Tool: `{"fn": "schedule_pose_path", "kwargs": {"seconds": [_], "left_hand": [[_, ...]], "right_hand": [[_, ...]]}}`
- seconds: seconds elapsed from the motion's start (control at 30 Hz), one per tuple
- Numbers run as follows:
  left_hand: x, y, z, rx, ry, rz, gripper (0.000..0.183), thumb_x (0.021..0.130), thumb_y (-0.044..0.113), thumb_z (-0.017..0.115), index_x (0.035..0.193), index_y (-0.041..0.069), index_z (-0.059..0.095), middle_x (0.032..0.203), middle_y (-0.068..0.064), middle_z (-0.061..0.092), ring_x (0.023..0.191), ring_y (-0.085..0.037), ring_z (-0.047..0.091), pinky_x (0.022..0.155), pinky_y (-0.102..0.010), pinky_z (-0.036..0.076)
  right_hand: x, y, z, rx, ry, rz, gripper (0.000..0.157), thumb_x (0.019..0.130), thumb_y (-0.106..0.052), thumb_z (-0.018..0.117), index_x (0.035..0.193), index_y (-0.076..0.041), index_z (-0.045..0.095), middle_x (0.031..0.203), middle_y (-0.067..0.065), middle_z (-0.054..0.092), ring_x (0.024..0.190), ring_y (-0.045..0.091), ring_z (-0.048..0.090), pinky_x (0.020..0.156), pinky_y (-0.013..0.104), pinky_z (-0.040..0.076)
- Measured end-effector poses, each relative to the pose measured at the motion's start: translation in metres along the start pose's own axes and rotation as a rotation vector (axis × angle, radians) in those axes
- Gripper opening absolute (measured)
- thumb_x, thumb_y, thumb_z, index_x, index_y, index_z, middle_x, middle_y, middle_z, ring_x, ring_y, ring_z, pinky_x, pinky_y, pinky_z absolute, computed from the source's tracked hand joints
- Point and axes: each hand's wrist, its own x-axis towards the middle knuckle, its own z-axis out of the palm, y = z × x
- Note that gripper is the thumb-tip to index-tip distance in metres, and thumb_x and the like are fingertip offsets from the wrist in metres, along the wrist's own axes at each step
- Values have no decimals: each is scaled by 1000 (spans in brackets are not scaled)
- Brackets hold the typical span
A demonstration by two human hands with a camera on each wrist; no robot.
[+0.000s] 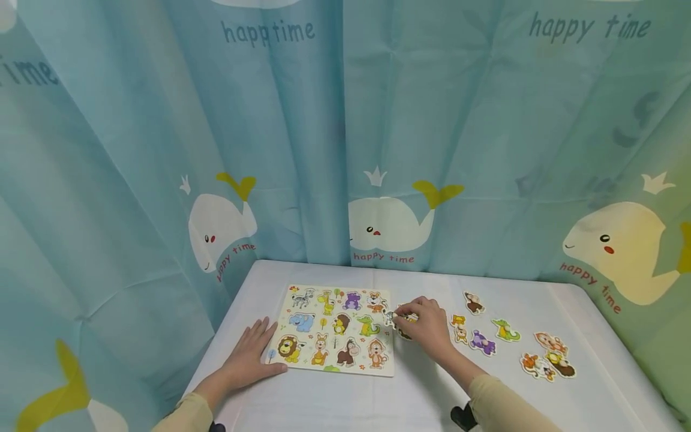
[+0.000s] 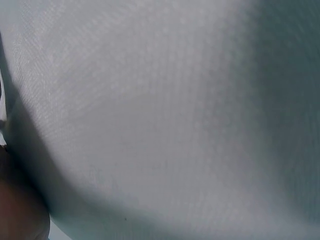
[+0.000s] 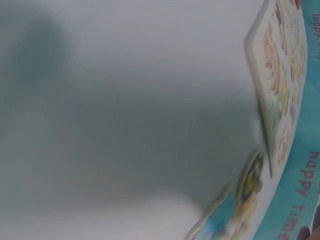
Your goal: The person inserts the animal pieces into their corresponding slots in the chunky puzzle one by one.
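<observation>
Right now, the right hand (image 1: 429,327) is pinching a zebra piece (image 1: 388,318) at the right edge of the puzzle board (image 1: 378,372), its fingers hiding the piece's long axis. The printed zebra (image 1: 303,299) is lying leftward at the far left corner, nearer the left hand (image 1: 245,360), whose straightened fingers are resting along the left edge.

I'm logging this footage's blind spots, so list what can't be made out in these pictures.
Head view: the right hand covers parts of the zebra piece and a brown-and-yellow piece.
Left wrist view: most of the left hand is cut off by the left edge.
Right wrist view: the board is blurred, its printed detail lost; the bottom edge cuts off a blurred blue piece.
</observation>
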Motion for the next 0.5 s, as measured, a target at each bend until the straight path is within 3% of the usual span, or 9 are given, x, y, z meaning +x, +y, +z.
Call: {"fn": "schedule_pose_path", "kwargs": {"seconds": [0.5], "left_hand": [[2,-4,3,6,7,1,116,78,74,72,162,9,28,169,-18,14,156,-40,6,125,-57,4]], "right_hand": [[41,-46,44,-1,-68,-51,6,87,-29,82,89,-24,81,89,-9,60,89,17,48,83,44,39]]}}
